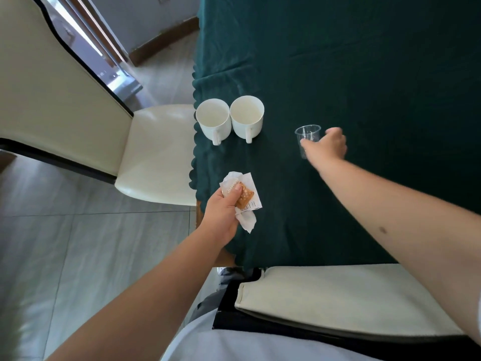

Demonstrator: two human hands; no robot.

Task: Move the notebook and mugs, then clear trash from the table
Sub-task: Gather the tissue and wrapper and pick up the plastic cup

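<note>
Head view is looking down on a table [364,74] that is wearing a dark green cloth [299,217] with a scalloped edge, and two cream chairs are sitting around it: one chair [145,152] is standing at the table's left edge, and the back of another chair [338,300] is showing at the near edge.

Left hand [223,217] is hovering over the near-left corner of the table, fingers curled shut around a bundle of trash [242,199]: crumpled white paper, an orange snack wrapper and a printed slip, all bunched together and sticking out above and below the fist.

Two white mugs [230,119] are standing upright near the left edge, farther along it than the left hand. They are sitting side by side and touching, handles pointing toward the near edge, and both are looking empty.

A clear plastic cup [308,138] is standing upright to the right of the mugs, well apart from them, toward the middle of the table. Right hand [329,147] is reaching out to it, fingers wrapping around the cup's right side and clamping on its wall.
</note>
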